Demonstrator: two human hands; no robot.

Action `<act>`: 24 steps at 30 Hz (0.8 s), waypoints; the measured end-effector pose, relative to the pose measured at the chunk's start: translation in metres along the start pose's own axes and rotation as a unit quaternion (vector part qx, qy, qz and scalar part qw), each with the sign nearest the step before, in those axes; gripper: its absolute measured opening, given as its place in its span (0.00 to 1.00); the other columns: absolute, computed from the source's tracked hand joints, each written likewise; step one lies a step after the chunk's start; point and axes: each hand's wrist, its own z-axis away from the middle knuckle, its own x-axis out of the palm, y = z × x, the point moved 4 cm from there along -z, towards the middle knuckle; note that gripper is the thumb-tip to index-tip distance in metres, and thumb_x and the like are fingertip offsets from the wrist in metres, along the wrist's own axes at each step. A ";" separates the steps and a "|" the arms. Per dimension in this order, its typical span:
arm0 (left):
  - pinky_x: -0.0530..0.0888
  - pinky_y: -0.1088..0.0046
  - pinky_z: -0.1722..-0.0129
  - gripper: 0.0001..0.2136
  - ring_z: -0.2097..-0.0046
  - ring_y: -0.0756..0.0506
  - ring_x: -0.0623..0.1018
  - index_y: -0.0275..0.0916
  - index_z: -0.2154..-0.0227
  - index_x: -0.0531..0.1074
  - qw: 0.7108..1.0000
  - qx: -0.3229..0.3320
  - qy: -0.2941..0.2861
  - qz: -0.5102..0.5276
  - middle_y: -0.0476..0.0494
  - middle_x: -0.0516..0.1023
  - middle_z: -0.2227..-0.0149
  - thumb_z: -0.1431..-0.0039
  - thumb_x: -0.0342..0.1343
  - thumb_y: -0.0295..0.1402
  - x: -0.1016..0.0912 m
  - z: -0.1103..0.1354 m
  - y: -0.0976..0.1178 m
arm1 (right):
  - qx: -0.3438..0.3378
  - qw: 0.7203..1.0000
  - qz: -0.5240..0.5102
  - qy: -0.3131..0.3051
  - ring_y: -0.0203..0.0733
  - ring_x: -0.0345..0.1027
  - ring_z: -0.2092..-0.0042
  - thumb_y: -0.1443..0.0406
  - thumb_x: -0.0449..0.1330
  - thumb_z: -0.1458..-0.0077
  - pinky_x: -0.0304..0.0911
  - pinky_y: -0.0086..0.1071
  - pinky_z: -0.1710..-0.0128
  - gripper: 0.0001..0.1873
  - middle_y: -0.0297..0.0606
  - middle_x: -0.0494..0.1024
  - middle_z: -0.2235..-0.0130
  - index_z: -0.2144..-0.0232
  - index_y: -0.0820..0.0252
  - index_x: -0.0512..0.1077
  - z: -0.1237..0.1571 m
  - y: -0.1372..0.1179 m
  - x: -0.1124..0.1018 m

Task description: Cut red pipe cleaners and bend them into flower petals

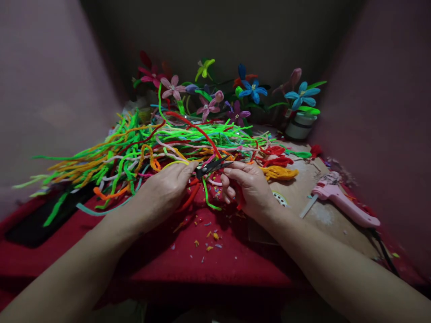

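Over the table's middle, my left hand (171, 181) is closed round small black scissors (210, 168); their handles are hidden in my fist. The blades point right, slightly parted, toward my right hand. My right hand (244, 181) is closed, thumb and fingertips pinched by the blade tips. A red pipe cleaner (198, 128) arcs down from the pile to the blades and my right fingertips, and more red shows below that palm. Beneath my hands, a green pipe cleaner (207, 197) lies on the red cloth.
A heap of coloured pipe cleaners (134, 139) spreads behind my hands. Pipe-cleaner flowers (254, 91) stand along the back, near a jar (301, 125). At right, a pink glue gun (343, 199) rests on a board (319, 220). A dark flat object (37, 224) lies left; fuzz scraps (212, 235) dot the cloth.
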 end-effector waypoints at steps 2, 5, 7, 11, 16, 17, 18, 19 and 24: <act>0.73 0.60 0.53 0.19 0.52 0.37 0.73 0.22 0.48 0.63 1.000 0.007 0.004 -0.003 0.26 0.72 0.53 0.43 0.43 0.20 0.001 0.000 0.001 | 0.001 1.000 -0.005 0.002 0.27 0.54 0.87 0.70 0.56 0.53 0.56 0.25 0.89 0.08 0.28 0.69 0.82 0.82 0.63 0.67 0.000 0.000 0.001; 0.74 0.60 0.55 0.20 0.52 0.37 0.74 0.22 0.47 0.62 1.000 0.011 0.002 -0.001 0.25 0.73 0.53 0.43 0.42 0.20 0.004 0.001 0.001 | 0.001 1.000 -0.005 0.006 0.27 0.54 0.87 0.71 0.56 0.53 0.56 0.25 0.89 0.08 0.28 0.69 0.83 0.82 0.63 0.66 0.000 -0.002 0.001; 0.75 0.61 0.55 0.20 0.52 0.37 0.74 0.23 0.47 0.62 1.000 0.012 0.001 -0.001 0.26 0.73 0.53 0.43 0.41 0.20 0.005 0.001 0.002 | 0.002 1.000 -0.002 0.009 0.27 0.53 0.87 0.71 0.56 0.53 0.56 0.25 0.89 0.08 0.28 0.68 0.83 0.83 0.63 0.66 0.000 -0.002 0.002; 0.75 0.62 0.57 0.20 0.53 0.38 0.76 0.24 0.48 0.63 1.000 0.017 -0.003 0.003 0.26 0.73 0.52 0.43 0.40 0.20 0.005 0.002 0.003 | 0.008 1.000 0.003 0.017 0.27 0.53 0.88 0.71 0.56 0.54 0.55 0.24 0.90 0.08 0.27 0.68 0.84 0.82 0.63 0.65 -0.001 -0.002 0.001; 0.76 0.65 0.59 0.20 0.56 0.40 0.77 0.25 0.47 0.63 0.999 -0.005 0.000 0.037 0.28 0.75 0.54 0.42 0.40 0.21 0.005 0.004 0.002 | 0.019 0.999 -0.008 0.038 0.28 0.51 0.88 0.71 0.57 0.56 0.55 0.24 0.91 0.03 0.25 0.68 0.85 0.74 0.62 0.68 -0.001 0.000 -0.001; 0.75 0.66 0.59 0.20 0.56 0.41 0.77 0.26 0.48 0.64 0.999 -0.012 0.009 0.050 0.29 0.75 0.54 0.42 0.40 0.22 0.004 0.004 0.001 | 0.023 0.999 -0.010 0.042 0.27 0.50 0.88 0.72 0.58 0.57 0.54 0.24 0.91 0.05 0.25 0.68 0.85 0.72 0.62 0.68 -0.001 0.000 -0.002; 0.75 0.67 0.58 0.19 0.55 0.41 0.77 0.27 0.48 0.64 0.998 -0.022 0.019 0.064 0.30 0.75 0.53 0.41 0.41 0.23 0.003 0.003 0.000 | 0.027 0.999 -0.012 0.046 0.27 0.50 0.88 0.72 0.58 0.57 0.54 0.24 0.91 0.06 0.24 0.67 0.85 0.71 0.62 0.68 -0.001 0.000 -0.002; 0.74 0.68 0.56 0.19 0.55 0.41 0.77 0.28 0.48 0.64 0.996 -0.037 0.025 0.077 0.31 0.75 0.53 0.41 0.41 0.24 0.001 0.003 -0.003 | 0.029 0.998 -0.013 0.048 0.27 0.49 0.88 0.71 0.58 0.56 0.54 0.24 0.91 0.06 0.24 0.67 0.85 0.71 0.62 0.68 -0.002 0.000 -0.003; 0.73 0.65 0.57 0.19 0.55 0.40 0.77 0.30 0.49 0.66 0.984 -0.106 -0.031 0.141 0.32 0.76 0.53 0.41 0.43 0.30 -0.002 0.000 -0.022 | 0.002 0.997 -0.019 0.079 0.25 0.47 0.88 0.65 0.62 0.53 0.50 0.22 0.91 0.06 0.21 0.62 0.87 0.72 0.61 0.68 -0.004 -0.006 -0.007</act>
